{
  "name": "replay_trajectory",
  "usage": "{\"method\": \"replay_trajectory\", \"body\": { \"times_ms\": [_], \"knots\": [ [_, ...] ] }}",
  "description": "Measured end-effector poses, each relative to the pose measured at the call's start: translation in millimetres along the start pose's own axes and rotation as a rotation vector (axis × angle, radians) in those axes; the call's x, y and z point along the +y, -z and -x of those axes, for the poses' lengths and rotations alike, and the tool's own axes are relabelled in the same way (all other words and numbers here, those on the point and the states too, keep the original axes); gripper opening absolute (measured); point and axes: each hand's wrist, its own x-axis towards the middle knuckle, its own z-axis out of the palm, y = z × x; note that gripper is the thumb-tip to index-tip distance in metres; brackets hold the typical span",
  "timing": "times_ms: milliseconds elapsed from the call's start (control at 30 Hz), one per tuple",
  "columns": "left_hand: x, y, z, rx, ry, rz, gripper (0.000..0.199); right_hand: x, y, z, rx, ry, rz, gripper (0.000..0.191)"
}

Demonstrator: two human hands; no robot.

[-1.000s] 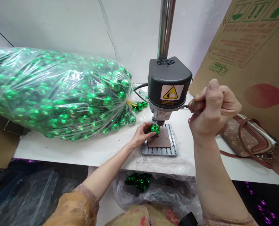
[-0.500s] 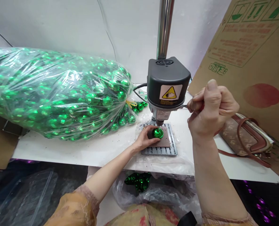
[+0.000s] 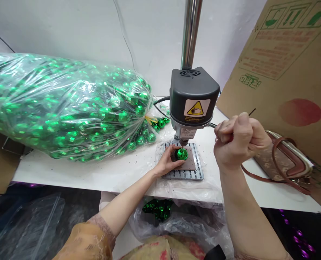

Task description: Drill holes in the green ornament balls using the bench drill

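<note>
My left hand [image 3: 169, 160] grips a shiny green ball [image 3: 181, 154] between thumb and fingers. The ball rests on a brown board [image 3: 190, 164] on the slotted metal base [image 3: 199, 173], directly under the bit of a black drill press [image 3: 194, 90]. My right hand [image 3: 241, 139] is closed in a fist around the lever [image 3: 212, 125] at the machine's right side; most of the grip is hidden by the fingers. A thin dark rod end shows above that fist.
A large clear bag of green balls [image 3: 76, 108] lies on the white table [image 3: 95, 177] at left. Loose green balls [image 3: 161, 123] lie behind it. A handbag [image 3: 282, 159] and a big carton [image 3: 279, 83] stand at right. Below the table edge is an open plastic bag [image 3: 187, 220].
My right hand has moved slightly down and left, and a dark rod end now shows above it. My left hand and the ball have stayed nearly in place.
</note>
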Motion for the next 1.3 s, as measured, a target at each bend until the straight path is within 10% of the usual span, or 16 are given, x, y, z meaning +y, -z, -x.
{"method": "replay_trajectory", "body": {
  "times_ms": [1300],
  "knots": [
    [-0.9,0.5,0.8,0.05,0.024,-0.078,0.062,27.5,18.9,30.3,-0.049,0.335,-0.146,0.038]
  ]
}}
